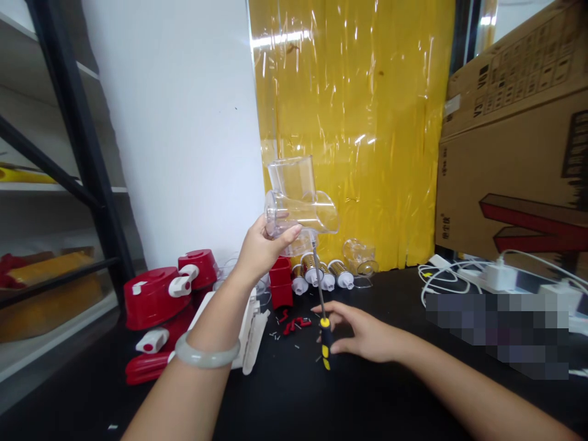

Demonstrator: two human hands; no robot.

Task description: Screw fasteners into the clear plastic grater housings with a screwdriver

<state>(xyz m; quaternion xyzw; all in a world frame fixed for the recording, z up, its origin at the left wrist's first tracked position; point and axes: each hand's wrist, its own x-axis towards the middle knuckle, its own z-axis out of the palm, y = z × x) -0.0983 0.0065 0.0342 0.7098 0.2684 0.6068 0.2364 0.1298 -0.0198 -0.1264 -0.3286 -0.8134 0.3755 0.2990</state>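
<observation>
My left hand (260, 250) is raised above the black table and is closed on a clear plastic housing (298, 205) with a square chute on top. A pale bangle sits on that wrist. My right hand (362, 334) is lower, near the table, with thumb and fingers pinched on the black and yellow handle of a screwdriver (323, 318). The screwdriver stands nearly upright and its metal shaft reaches up to the underside of the clear housing. Small screws and red clips (294, 324) lie on the table just left of my right hand.
Red bases with white knobs (156, 297) stand at the left beside a white part (252, 331). Metal drum cutters (321, 274) and another clear part (361, 257) line the yellow plastic curtain. Cardboard boxes (514, 159) and white cables (463, 278) fill the right. A dark shelf rack (78, 153) is at the left.
</observation>
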